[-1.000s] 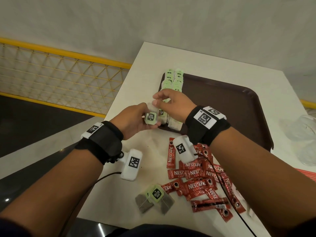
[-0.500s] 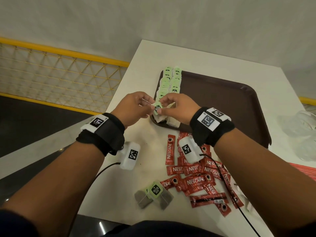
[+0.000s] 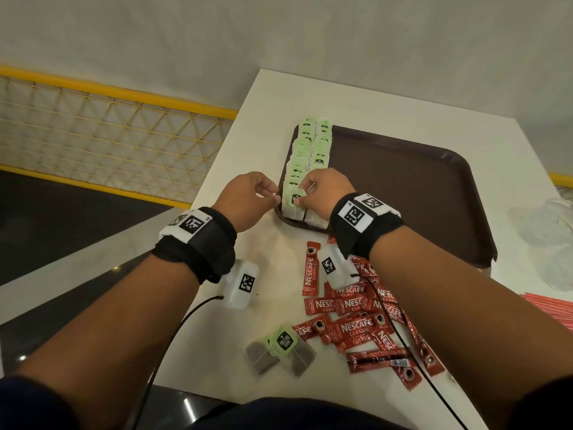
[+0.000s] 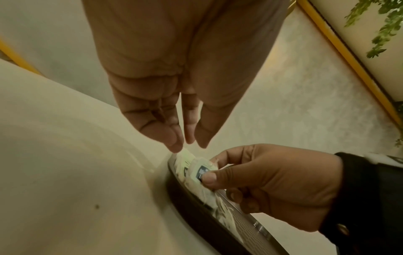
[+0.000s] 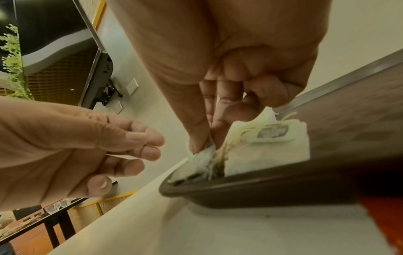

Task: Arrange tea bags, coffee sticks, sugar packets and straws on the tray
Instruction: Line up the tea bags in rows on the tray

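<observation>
At near-left corner of the dark brown plastic tray (image 3: 403, 181), right hand (image 3: 325, 190) grip pinches the limp, light green-tagged paper tea bag (image 3: 294, 201) by its tag; left hand (image 3: 251, 197) loosely curled, empty.

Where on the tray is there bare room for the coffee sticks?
The tray is bare right of the tea bag rows, out to its far and right rims. Its left edge is crowded: the right hand pinches a tea bag there.
</observation>
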Tool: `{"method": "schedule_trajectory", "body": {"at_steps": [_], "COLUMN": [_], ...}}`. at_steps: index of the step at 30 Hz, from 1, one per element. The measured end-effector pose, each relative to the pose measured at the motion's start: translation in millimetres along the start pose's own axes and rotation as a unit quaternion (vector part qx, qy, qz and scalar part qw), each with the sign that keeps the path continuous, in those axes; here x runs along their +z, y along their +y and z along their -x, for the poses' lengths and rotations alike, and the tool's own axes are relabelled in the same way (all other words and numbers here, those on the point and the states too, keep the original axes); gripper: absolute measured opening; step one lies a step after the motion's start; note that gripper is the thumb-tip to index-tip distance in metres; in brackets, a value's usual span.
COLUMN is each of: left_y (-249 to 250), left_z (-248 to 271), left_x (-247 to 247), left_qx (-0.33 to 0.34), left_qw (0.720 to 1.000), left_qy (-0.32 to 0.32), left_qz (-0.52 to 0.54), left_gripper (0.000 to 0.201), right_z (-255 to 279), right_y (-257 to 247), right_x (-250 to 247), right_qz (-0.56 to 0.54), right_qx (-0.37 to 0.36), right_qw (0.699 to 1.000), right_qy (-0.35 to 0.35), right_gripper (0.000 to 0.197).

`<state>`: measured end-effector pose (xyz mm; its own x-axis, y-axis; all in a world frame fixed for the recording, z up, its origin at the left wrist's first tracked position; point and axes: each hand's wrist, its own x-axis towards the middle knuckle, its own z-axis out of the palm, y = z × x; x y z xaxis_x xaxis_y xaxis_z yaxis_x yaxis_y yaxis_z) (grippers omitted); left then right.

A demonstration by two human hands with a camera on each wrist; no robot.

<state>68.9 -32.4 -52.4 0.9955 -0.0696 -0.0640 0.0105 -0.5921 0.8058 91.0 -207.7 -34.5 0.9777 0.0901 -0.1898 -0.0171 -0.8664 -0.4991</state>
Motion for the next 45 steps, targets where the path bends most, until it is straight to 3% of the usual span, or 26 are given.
{"method": "schedule_trajectory", "body": {"at_steps": [10,15,21,27,31,36,40,45], "left_y": [5.8,13.7,17.0,12.4,6.1,1.9,-4.1,-9.0], "left_z": [17.9,44.9,98.1,144.1,159.1,159.4,151.9,138.4], "left_x": [-13.7,-20.2,-21.6,-14.5,2.1,9.1,6.1,-0.4], "left_qx": [0.003,0.029,0.081,0.076,0.083,0.048,0.031,0.021], "left_qw": [1.0,0.997,0.957,0.903,0.891,0.904,0.911,0.936], "left_qy": [-0.021,-0.071,-0.225,-0.322,-0.326,-0.302,-0.3,-0.278], "left_qz": [-0.005,-0.024,-0.162,-0.273,-0.306,-0.298,-0.281,-0.215], "left_gripper": [0.015,0.01,0.011,0.037,0.047,0.046,0.047,0.025], "right_z": [-0.4,22.2,85.7,136.6,155.7,161.8,158.1,148.5], "right_y": [-6.5,-12.0,-22.3,-17.1,-12.6,-14.3,-13.6,-9.1], "right_x": [-5.8,-9.2,-14.0,1.0,17.8,31.7,34.5,30.7], "right_qz": [0.077,0.09,0.151,0.224,0.251,0.272,0.243,0.152], "right_qx": [0.0,-0.068,-0.191,-0.241,-0.264,-0.268,-0.25,-0.226], "right_qw": [0.997,0.994,0.962,0.913,0.9,0.898,0.914,0.945], "right_qy": [-0.003,-0.004,-0.126,-0.242,-0.239,-0.216,-0.206,-0.183], "right_gripper": [0.043,0.028,0.022,0.034,0.042,0.036,0.025,0.01]}}
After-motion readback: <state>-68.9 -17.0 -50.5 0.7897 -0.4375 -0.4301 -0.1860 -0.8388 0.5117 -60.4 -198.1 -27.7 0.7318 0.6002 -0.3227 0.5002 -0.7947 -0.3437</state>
